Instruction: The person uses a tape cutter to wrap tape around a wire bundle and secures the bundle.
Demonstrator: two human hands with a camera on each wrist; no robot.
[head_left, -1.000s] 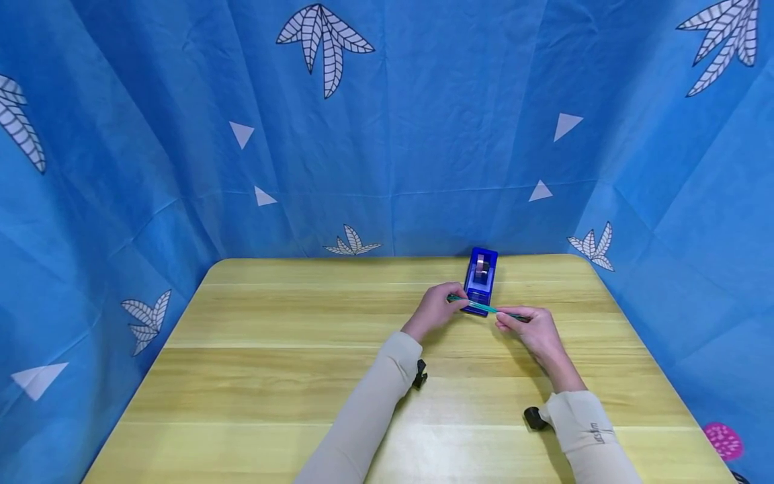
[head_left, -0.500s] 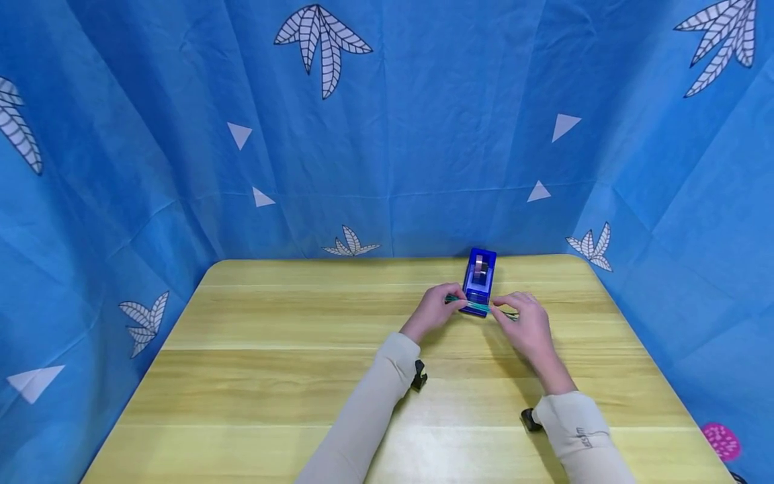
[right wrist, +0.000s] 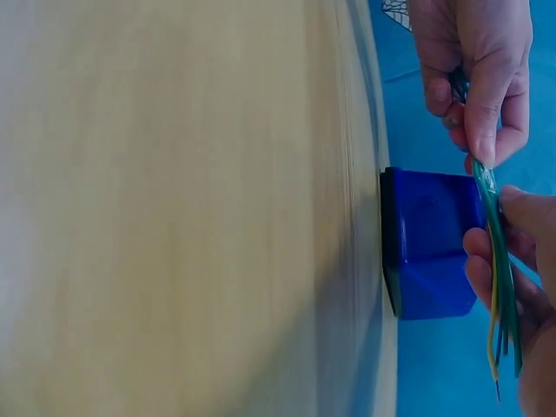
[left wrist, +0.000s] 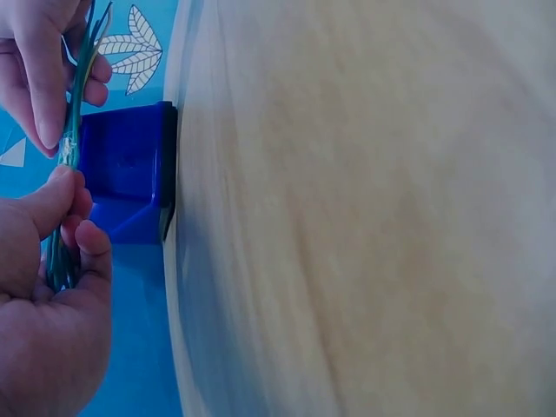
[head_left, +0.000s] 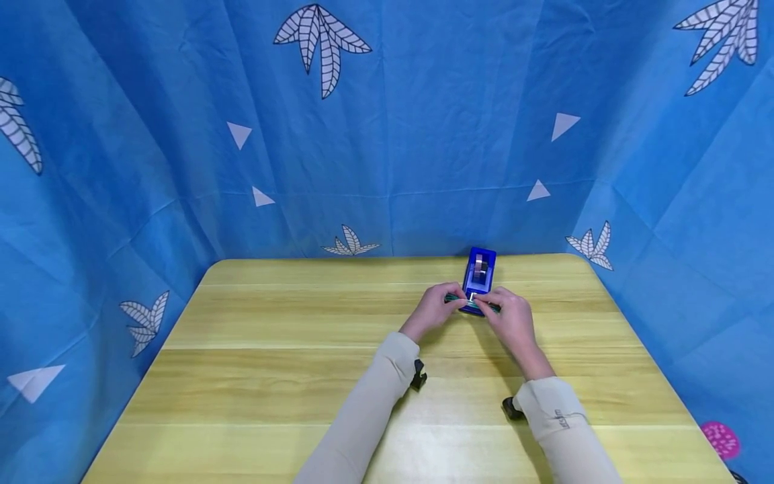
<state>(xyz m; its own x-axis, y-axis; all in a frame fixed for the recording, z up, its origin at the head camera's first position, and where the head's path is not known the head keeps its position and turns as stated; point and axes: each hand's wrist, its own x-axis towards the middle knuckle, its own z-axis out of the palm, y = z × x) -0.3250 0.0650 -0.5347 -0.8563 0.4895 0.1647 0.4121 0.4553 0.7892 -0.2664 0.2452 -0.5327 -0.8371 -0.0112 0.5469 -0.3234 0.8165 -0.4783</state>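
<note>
A bundle of thin wires [right wrist: 501, 287], mostly green with a yellow one, stretches between both hands just above the front end of a blue tape dispenser [head_left: 480, 270]. My left hand [head_left: 434, 308] pinches the bundle near its middle between thumb and fingers. Clear shiny tape [left wrist: 67, 149] lies around the wires there, close to the left thumb tip. From the other side my right hand [head_left: 512, 319] has its thumb and fingers about the bundle beside the tape, almost touching the left fingertips. Loose wire ends stick out past the right hand in the right wrist view.
The dispenser stands near the back edge of the wooden table [head_left: 272, 376], with a tape roll in it. A blue patterned curtain [head_left: 387, 134] hangs behind the table and along both sides. Black wrist cameras sit at both cuffs.
My right hand has slid left along the wires, from their right end to beside the left fingertips at the tape. The left hand and the dispenser have stayed in place.
</note>
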